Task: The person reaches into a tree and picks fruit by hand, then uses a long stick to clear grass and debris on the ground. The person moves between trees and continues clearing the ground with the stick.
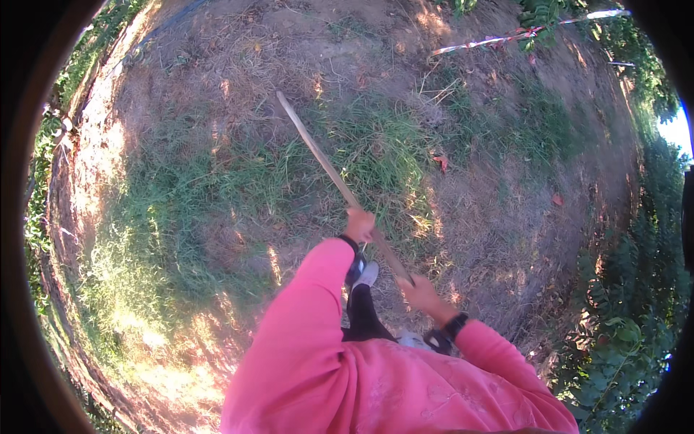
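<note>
A long wooden pole (pixel 323 157) runs slantwise before me, from near my body out toward the upper left. Partway along it, my left hand (pixel 360 224) is closed around the wood. My right hand (pixel 423 294) grips the pole close to its near end. The far end comes down over dry grass, and no tool head can be made out there. Below the pole lies a patch of green grass (pixel 379 141). Both wrists carry dark bands, and the sleeves are pink.
Strips of shiny tape or cord (pixel 488 41) stretch across the upper right. A dark hose or line (pixel 162 30) crosses the upper left. Leafy shrubs (pixel 612 336) border the right side. A red leaf (pixel 442 163) lies on the ground. My shoe (pixel 366 275) stands below the left hand.
</note>
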A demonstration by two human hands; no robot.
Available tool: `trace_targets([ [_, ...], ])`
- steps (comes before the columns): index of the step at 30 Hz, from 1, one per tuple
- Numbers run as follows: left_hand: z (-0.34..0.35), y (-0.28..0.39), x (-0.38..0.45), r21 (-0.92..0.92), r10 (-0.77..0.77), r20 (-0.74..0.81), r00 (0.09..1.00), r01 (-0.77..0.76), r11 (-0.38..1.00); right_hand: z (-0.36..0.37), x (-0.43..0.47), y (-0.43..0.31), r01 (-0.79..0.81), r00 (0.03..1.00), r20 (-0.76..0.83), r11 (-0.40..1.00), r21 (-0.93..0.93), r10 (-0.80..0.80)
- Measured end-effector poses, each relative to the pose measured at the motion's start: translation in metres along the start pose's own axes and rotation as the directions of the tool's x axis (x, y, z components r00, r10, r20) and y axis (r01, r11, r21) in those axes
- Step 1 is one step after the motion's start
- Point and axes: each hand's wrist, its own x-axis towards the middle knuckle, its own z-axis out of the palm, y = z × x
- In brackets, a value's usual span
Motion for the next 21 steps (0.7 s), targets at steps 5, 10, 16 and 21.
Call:
trace_targets([
  [5, 0.083, -0.063, -0.087, 0.095, -0.203, 0.495, 0.845, 0.179, 0.979, -0.064, -0.128, 0.068, -0.179, 0.983, -0.041, 0.984, -0.02, 0.179],
  [10, 0.102, -0.026, -0.098, 0.092, -0.2, 0.629, 0.751, 0.183, 0.979, -0.103, -0.165, 0.04, -0.177, 0.978, -0.133, 0.979, -0.1, 0.163],
  [16, 0.114, 0.003, -0.074, -0.059, -0.055, 0.593, 0.803, 0.112, 0.992, -0.141, -0.146, 0.001, 0.108, 0.955, -0.209, 0.905, -0.411, -0.209],
  [21, 0.114, 0.054, -0.07, -0.116, -0.016, 0.547, 0.837, 0.094, 0.989, -0.165, -0.142, -0.051, 0.225, 0.853, -0.253, 0.759, -0.611, -0.457],
])
